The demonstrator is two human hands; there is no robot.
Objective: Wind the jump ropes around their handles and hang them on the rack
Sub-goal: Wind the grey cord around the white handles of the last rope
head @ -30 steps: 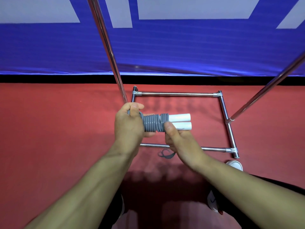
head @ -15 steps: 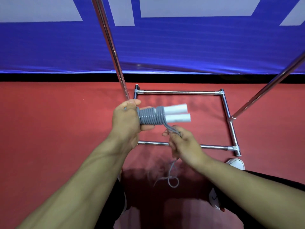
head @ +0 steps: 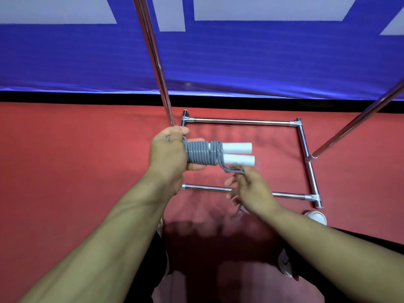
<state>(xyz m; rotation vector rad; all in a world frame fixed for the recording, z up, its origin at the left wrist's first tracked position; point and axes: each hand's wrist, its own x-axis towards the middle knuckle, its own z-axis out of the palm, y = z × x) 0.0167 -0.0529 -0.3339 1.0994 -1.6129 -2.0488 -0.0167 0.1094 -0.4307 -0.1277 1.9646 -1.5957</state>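
Now, in the head view, the left hand [head: 168, 154] grips one end of the two white handles [head: 237, 153], which lie side by side and point to the right. The grey jump rope [head: 202, 152] is wound in many tight coils around the handles, just beside the left hand, and the white ends of the handles stick out bare on the right of the coils. This bundle is held in the air above the red floor [head: 65, 171], over the near left part of the rack base [head: 240, 122].

From the right end of the coils a short piece of rope goes down to the right hand [head: 251, 189]. The right hand is blurred; its fingers seem curled on the loose rope just under the lower handle, but the exact grip I cannot tell. A little blurred rope shows below this hand.

The rack base is a chrome rectangle of tubes lying on the floor. One upright chrome pole [head: 153, 60] rises from its far left corner, and another slanted pole [head: 358, 125] rises from its right side. Behind stands a blue banner [head: 262, 62] with pale shapes. White shoes [head: 316, 216] are near the right near corner of the base.
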